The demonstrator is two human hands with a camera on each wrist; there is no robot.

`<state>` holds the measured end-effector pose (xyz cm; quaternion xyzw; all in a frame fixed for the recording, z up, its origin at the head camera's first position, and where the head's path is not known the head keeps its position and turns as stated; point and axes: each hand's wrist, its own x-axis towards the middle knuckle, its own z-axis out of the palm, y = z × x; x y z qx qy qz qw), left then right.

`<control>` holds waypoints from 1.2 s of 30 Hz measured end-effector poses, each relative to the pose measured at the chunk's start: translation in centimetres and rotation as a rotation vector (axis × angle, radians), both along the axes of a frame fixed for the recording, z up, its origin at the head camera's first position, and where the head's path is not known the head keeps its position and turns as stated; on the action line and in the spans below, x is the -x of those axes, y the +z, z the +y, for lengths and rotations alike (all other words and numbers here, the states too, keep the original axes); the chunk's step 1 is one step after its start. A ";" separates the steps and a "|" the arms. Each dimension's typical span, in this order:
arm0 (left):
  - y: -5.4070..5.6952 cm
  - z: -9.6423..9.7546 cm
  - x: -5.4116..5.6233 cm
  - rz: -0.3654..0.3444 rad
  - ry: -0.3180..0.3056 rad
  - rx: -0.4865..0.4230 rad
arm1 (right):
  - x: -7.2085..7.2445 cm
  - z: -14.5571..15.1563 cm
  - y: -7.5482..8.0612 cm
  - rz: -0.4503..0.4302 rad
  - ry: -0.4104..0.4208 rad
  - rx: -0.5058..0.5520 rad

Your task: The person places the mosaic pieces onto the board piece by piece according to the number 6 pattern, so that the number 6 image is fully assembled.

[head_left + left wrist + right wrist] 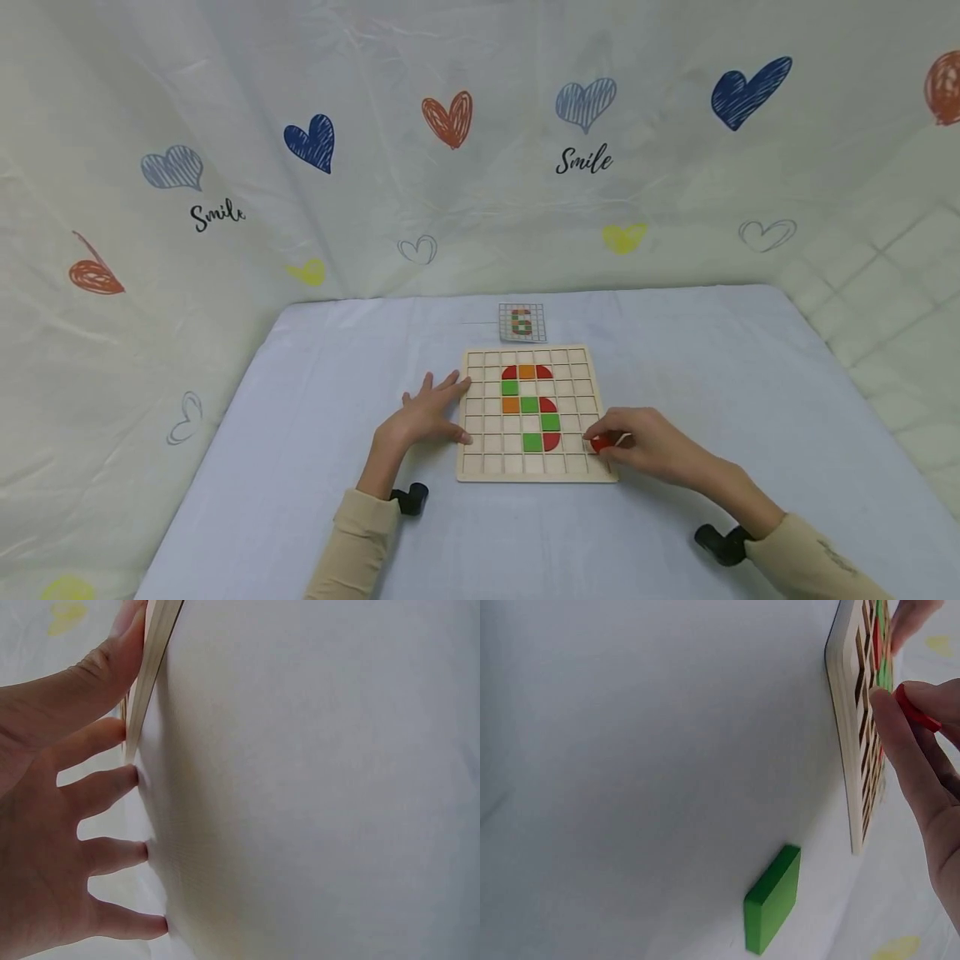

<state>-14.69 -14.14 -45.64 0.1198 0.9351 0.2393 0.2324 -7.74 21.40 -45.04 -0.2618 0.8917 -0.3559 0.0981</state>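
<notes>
**Red piece held at the right edge of the grid board**

The square wooden grid board (536, 414) lies flat near the middle of the desk (300, 467), which is covered with a pale blue cloth. Wide bare cloth is open on the left, on the right and in front of the board. Behind it, just beside its far edge, lies a small pattern card (522, 322), and further back the heart-printed curtain (450, 150) closes the desk.

The right hand (648, 446) rests at the lower right corner of the board. Its thumb and fingers pinch a small red wooden piece (600, 443), which sits over the right-hand cells of the second row from the front, just beside the red and green pieces already in the board. The left hand (427, 412) lies flat with spread, straight fingers; its fingertips touch the left edge of the board and it holds nothing.

The right wrist view shows a green square wooden block (772, 898) lying alone on the cloth, apart from the board's edge; the head view does not show it. The left wrist view shows the fingertips (131, 776) pressed on the cloth against the board's thin rim.
</notes>
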 end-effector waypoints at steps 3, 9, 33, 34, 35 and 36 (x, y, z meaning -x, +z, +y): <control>0.0 0.0 0.0 -0.003 -0.004 0.001 | 0.3 -0.7 0.0 0.007 0.011 0.021; -0.1 0.0 0.1 -0.001 -0.008 0.009 | 1.1 -2.2 0.0 -0.030 0.018 0.047; 0.2 0.1 0.1 -0.007 0.001 0.005 | 3.3 -7.6 -0.9 -0.029 0.037 0.098; 0.2 0.1 0.1 -0.008 0.000 0.007 | 3.4 -7.8 -0.9 -0.027 0.042 0.096; 0.2 0.0 0.1 -0.008 0.000 0.008 | 3.5 -8.0 -0.9 -0.026 0.043 0.088; 0.2 0.0 0.1 -0.006 -0.001 0.009 | 3.6 -8.3 -1.0 -0.024 0.048 0.086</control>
